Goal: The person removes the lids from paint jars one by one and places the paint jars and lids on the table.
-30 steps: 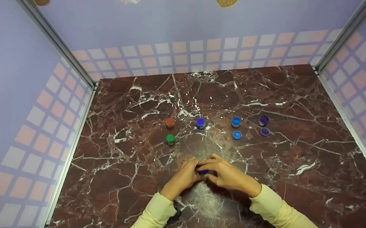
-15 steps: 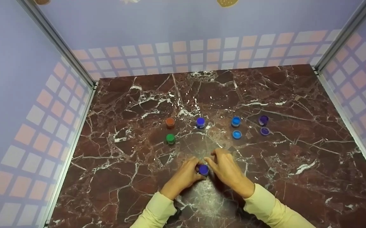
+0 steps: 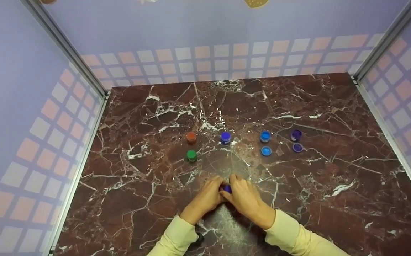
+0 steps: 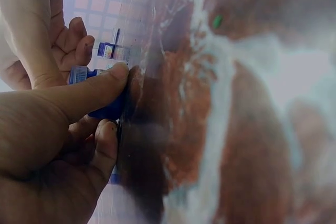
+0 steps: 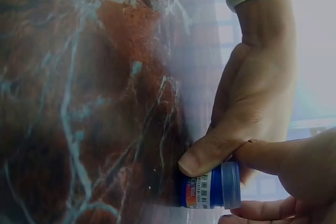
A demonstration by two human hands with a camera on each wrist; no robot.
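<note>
A small dark-blue paint jar [image 5: 202, 190] stands upright on the table near the front middle. My left hand [image 3: 207, 195] grips its body, the thumb lying along the label in the right wrist view. From the other side comes my right hand [image 3: 246, 197], its thumb and fingers around the ribbed blue lid [image 5: 231, 184]. In the head view the fingers cover most of the jar, leaving a bit of lid top showing. Seen from the left wrist, the lid sits on the jar and the right fingers curl beside it.
Beyond the hands stand an orange jar [image 3: 191, 138], a green jar [image 3: 191, 155] and a violet-blue jar [image 3: 225, 138]. Farther right are an uncapped light-blue jar [image 3: 265, 136] and a dark-purple jar [image 3: 296, 135], each with its lid in front. Patterned panels [image 3: 212, 32] border the marbled table [image 3: 137, 213].
My right hand came off the lid, drew back to the right, then returned leftward with its fingers around it again. My left hand has kept its grip on the jar.
</note>
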